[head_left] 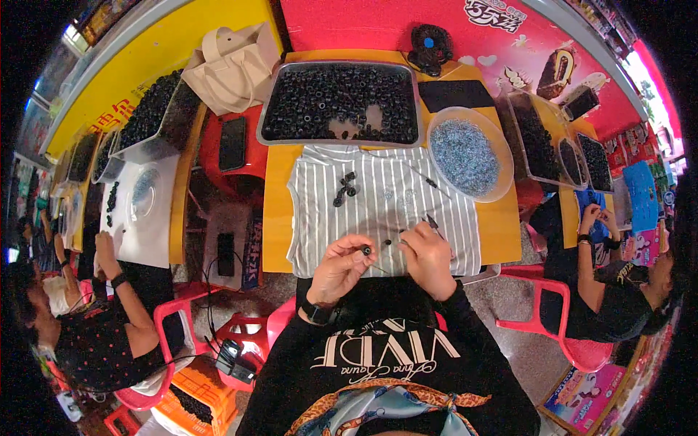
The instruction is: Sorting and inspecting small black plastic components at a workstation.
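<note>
Over the near edge of a grey-and-white striped cloth (pixel 320 189), my left hand (pixel 340 265) pinches a small black ring-shaped bead (pixel 365 250) between thumb and fingers. A thin line, a thread or wire, runs from there toward the right. My right hand (pixel 427 260) is closed beside it, fingertips together; what it holds is hidden. Between the hands is a small black bead (pixel 387 242); I cannot tell whether it lies loose. A dark pointed tool (pixel 433 224) shows just past my right fingers. Farther up the cloth are a cluster of black beads (pixel 345 190) and a thin dark-handled tool (pixel 434 184).
A tray (pixel 265 116) of black beads stands at the back, with a bowl (pixel 507 171) of pale blue beads to its right. A black fan (pixel 430 49) is behind them. Left are a phone (pixel 233 143) on a red stool and a canvas bag (pixel 236 69). People work at both sides.
</note>
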Demonstrator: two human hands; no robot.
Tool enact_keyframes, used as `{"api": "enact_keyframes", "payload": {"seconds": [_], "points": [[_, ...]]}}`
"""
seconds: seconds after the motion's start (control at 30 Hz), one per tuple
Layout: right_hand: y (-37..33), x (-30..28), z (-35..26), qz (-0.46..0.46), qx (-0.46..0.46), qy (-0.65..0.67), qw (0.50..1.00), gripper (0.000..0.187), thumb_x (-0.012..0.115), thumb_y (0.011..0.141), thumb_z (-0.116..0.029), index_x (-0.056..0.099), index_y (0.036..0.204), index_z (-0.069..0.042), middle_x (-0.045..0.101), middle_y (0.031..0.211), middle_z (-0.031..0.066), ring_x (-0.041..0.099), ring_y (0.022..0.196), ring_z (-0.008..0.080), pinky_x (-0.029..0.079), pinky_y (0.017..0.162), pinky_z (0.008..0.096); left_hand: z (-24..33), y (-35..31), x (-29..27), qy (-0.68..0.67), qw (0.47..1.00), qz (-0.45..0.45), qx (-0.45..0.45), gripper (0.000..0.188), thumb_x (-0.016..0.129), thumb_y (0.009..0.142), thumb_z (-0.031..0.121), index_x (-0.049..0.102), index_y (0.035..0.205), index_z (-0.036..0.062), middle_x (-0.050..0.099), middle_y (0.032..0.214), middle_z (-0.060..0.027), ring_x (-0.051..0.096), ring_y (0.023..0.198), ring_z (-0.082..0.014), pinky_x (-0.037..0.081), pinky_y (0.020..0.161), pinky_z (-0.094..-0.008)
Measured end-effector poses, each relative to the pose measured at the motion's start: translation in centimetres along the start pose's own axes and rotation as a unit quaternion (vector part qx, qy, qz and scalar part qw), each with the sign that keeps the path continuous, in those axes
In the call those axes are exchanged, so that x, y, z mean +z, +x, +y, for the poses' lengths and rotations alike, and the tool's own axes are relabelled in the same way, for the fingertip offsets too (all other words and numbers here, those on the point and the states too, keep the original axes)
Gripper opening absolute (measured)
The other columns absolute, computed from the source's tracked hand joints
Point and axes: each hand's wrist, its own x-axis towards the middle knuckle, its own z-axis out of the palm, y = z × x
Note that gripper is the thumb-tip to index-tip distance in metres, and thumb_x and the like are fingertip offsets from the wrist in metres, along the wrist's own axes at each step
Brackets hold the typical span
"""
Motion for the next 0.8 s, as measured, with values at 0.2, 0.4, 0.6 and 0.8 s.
{"api": "enact_keyframes", "payload": {"seconds": [0.2, 0.4, 0.6, 0.8], "points": [[-0.3, 2.1, -0.8, -0.053, -0.029, -0.098, 0.993, 0.004, 0.061, 0.074, -0.009, 0.058, 0.076, -0.009, 0.049, 0.077, 0.0114, 0.057, 0.066, 0.0315, 0.046, 0.055, 0.0418, 0.4, 0.7, 0.6, -0.027, 0.999, 0.009, 0.028, 0.023, 0.062, 0.089, 0.002, 0.06, 0.111, -0.0032, 0.064, 0.104, -0.0144, 0.062, 0.094, -0.0222, 0.051, 0.086, -0.0314], [0.6, 2.5, -1.4, -0.087, -0.037, -0.097, 0.991, 0.006, 0.061, 0.074, -0.008, 0.057, 0.077, -0.006, 0.05, 0.078, 0.0123, 0.057, 0.068, 0.0325, 0.047, 0.056, 0.0433, 0.3, 1.1, -0.3, -0.057, 0.998, -0.004, 0.027, 0.022, 0.06, 0.09, 0.0, 0.061, 0.111, -0.0029, 0.063, 0.104, -0.0158, 0.061, 0.094, -0.0227, 0.05, 0.087, -0.0341], [1.9, 0.1, 2.0, 0.001, 0.077, -0.062, 0.995, 0.009, 0.066, 0.078, -0.006, 0.057, 0.079, -0.005, 0.054, 0.078, 0.0142, 0.057, 0.068, 0.0371, 0.044, 0.057, 0.0456, 0.1, 2.0, -0.2, -0.036, 0.999, 0.015, 0.019, 0.021, 0.062, 0.09, 0.005, 0.061, 0.11, -0.0008, 0.06, 0.103, -0.0142, 0.057, 0.094, -0.0236, 0.048, 0.082, -0.0319], [2.7, -0.3, 3.3, -0.027, 0.1, -0.023, 0.994, 0.008, 0.066, 0.078, -0.008, 0.062, 0.084, -0.006, 0.056, 0.077, 0.0135, 0.059, 0.069, 0.0371, 0.045, 0.059, 0.0462, -0.8, 2.9, 0.1, -0.037, 0.999, 0.004, -0.006, 0.022, 0.06, 0.091, 0.002, 0.06, 0.113, -0.0028, 0.063, 0.103, -0.0136, 0.062, 0.09, -0.0202, 0.051, 0.083, -0.0302]]}}
